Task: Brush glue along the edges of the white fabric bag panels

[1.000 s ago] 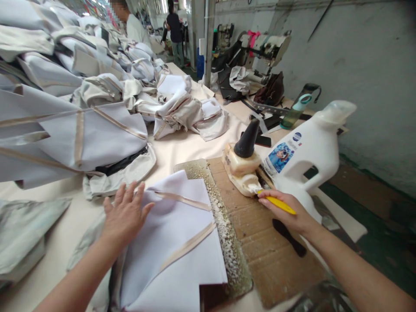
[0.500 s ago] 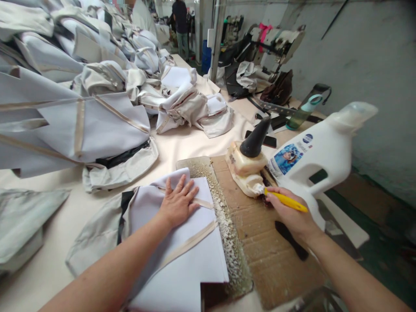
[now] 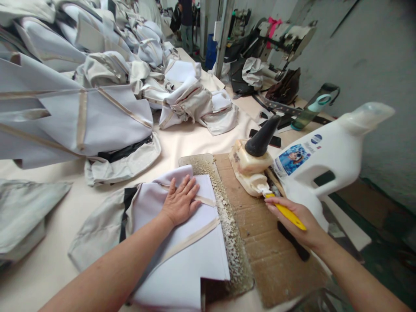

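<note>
White panel (image 3: 191, 258) lies at lower centre of the frame, under the left hand (image 3: 182, 201), which is open with fingers spread and palm down, grasping nothing; the flat press probably stops the panel from sliding. Right of centre, the right hand (image 3: 307, 219) is closed around a yellow brush (image 3: 287, 214), gripped low on the handle near the bristles, presumably for close control. The white-smeared brush tip sits at the lower edge of a cream tub (image 3: 255, 162), with a black cone (image 3: 262, 139) standing on top. The tub rests on cardboard (image 3: 260, 242), which likely catches drips. Between cardboard and panel runs a crusted board (image 3: 235, 242); the panel's right side overlaps it, perhaps to keep smears off the table (image 3: 182, 143). A white jug (image 3: 341, 151) leans at right, just beside the tub. Farther out, a heap of similar pieces (image 3: 107, 69) fills the upper left.
</note>
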Tool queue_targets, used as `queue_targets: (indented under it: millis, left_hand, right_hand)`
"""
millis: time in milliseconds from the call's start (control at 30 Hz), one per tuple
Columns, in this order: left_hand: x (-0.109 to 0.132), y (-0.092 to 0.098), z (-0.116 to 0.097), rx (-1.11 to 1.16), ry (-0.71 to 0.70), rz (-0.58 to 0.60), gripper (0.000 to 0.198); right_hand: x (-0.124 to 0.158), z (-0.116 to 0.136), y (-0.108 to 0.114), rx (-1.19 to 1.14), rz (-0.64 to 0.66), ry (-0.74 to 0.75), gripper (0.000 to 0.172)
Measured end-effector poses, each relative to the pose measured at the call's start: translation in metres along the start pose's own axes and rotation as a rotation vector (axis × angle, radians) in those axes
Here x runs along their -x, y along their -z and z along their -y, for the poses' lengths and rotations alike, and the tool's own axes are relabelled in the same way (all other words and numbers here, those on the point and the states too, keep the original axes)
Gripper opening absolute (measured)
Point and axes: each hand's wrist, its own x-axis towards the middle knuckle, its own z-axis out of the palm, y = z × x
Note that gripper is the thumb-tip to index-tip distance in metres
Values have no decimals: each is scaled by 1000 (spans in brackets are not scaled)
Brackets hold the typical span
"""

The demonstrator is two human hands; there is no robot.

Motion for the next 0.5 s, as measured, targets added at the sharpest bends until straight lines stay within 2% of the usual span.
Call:
queue_targets:
  millis: [100,267,300,433,500]
  left_hand:
    - [3,-1,0,7,-23,-27,45]
    - [6,-3,0,18,-92,-24,41]
    - [6,-3,0,17,-80,-22,41]
    - [6,-5,-1,15,-58,-23,42]
    - [6,-5,-1,15,-63,-31,42]
  right_hand:
    - [8,4,4,-33,3,-154,32]
    - [-1,6,3,-32,-291,-193,34]
    - [-2,5,2,-9,-291,-185,34]
    - [2,3,2,67,-141,-111,35]
    - [0,10,3,72,-199,-149,35]
